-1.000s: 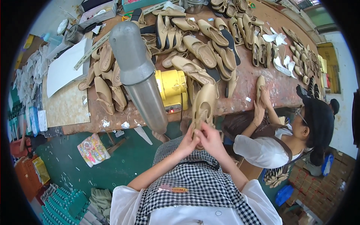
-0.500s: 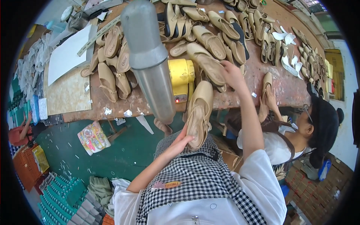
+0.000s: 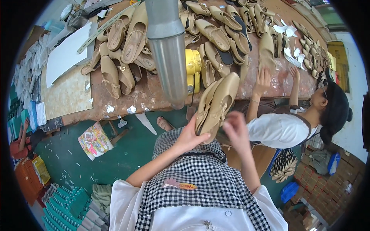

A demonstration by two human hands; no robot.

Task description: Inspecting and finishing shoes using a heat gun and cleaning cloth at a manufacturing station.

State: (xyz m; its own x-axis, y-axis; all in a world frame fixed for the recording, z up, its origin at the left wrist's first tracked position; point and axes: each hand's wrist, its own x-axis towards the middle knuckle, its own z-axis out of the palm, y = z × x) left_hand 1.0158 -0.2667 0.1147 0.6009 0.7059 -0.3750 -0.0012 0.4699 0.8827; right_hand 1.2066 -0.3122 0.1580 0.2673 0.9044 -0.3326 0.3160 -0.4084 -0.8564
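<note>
In front of my apron, my left hand (image 3: 191, 133) grips a pair of beige slingback shoes (image 3: 222, 103), pressed side by side with their toes pointing up and away. Its thumb lies over the near shoe at the heel end. Close to the right side of the pair is my right hand (image 3: 236, 127), fingers curled and smeared by motion. Whether it touches the shoe or holds anything small, I cannot tell. Just beyond the pair, more beige shoes (image 3: 216, 57) lie on the worn table (image 3: 144, 98).
A grey metal tube (image 3: 166, 57) stands before a yellow machine (image 3: 192, 63). Left of it are a shoe pile (image 3: 127, 44) and white sheets (image 3: 69, 57). At right, a co-worker (image 3: 279, 125) handles a beige shoe (image 3: 266, 48). A patterned stool (image 3: 95, 140) stands on the green floor.
My right hand has come back from the table to beside the left. The left hand held one shoe and now holds two together. The co-worker's hands have moved farther across the table.
</note>
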